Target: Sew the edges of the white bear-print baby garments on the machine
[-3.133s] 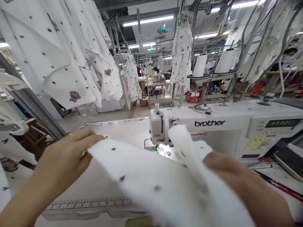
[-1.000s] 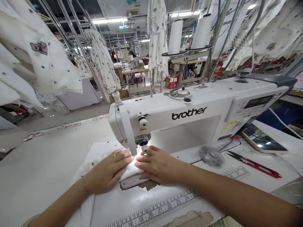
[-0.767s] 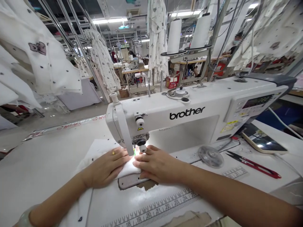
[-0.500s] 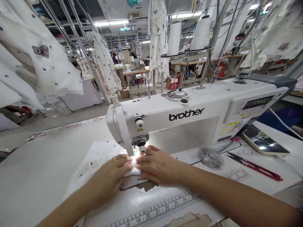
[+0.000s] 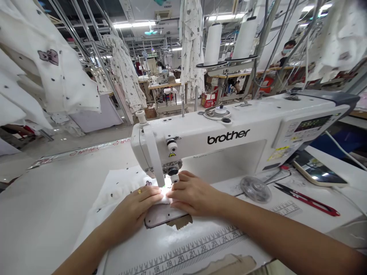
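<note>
White fabric (image 5: 119, 191) with small dark motifs lies under the lit needle area of the white sewing machine (image 5: 229, 139). My left hand (image 5: 139, 204), a ring on one finger, rests on the fabric left of the needle, its fingers stretched flat and close together. Right of the needle, my right hand (image 5: 192, 194) has bent fingers closed on the fabric's edge, thumb low. The fingertips of both hands nearly meet in the glare. Needle and presser foot are mostly hidden by the machine head and the bright light.
Red-handled thread snips (image 5: 309, 200), a clear round bobbin case (image 5: 255, 190) and a phone (image 5: 318, 166) lie on the right. A printed ruler (image 5: 186, 254) runs along the front. Thread cones (image 5: 213, 44) stand behind the machine. Printed garments (image 5: 65, 76) hang around; a masked person sits farther back.
The fabric's near edge has moved away from me toward the needle, uncovering more of the metal plate. A small printed figure now shows beside my left fingers. The view has shifted slightly.
</note>
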Demonstrator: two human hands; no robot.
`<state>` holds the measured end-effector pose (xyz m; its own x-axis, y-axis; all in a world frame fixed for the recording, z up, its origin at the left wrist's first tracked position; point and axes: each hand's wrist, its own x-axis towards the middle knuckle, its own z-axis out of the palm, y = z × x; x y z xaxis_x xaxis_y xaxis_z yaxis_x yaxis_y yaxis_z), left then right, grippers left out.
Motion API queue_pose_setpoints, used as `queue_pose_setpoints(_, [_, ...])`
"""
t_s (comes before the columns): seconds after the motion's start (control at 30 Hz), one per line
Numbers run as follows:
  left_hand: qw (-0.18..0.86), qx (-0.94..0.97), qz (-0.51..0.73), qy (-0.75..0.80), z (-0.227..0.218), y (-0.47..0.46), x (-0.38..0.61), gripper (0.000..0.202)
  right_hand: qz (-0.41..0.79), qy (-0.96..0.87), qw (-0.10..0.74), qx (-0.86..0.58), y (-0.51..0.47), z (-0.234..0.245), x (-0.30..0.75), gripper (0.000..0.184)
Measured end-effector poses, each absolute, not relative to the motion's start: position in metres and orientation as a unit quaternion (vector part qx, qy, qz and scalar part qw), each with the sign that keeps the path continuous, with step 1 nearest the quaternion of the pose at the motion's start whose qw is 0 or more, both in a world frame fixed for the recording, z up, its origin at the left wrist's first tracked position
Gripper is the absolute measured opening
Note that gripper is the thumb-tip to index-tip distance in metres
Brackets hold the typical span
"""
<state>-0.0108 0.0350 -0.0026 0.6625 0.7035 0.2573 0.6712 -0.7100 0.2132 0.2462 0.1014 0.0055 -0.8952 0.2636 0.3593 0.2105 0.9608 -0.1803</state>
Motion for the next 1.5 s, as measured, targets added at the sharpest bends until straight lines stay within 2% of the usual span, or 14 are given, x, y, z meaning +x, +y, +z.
queue_pose_setpoints(0.23, [0.107,0.919,0.128,0.358,0.005,0.029,-0.007,0.052,0.089,-0.977,0.167,-0.102,0.096,0.003,0.245,0.019])
queue_pose_setpoints(0.57, [0.039,0.923,0.139,0.356,-0.004,0.043,-0.009,0.049,0.053,-0.971,0.154,-0.175,0.093,0.004,0.243,0.029])
queue_pose_setpoints(0.9, [0.04,0.925,0.159,0.343,-0.004,0.045,-0.017,0.049,0.047,-0.97,0.16,-0.174,0.091,0.004,0.242,0.027])
queue_pose_setpoints(1.13, [0.016,0.921,0.182,0.345,-0.004,0.06,-0.02,0.046,0.021,-0.968,0.155,-0.197,0.093,0.0,0.241,0.04])
queue_pose_setpoints(1.5, [-0.012,0.902,0.173,0.395,-0.007,0.066,-0.018,0.044,0.032,-0.966,0.166,-0.197,0.098,-0.004,0.243,0.033])
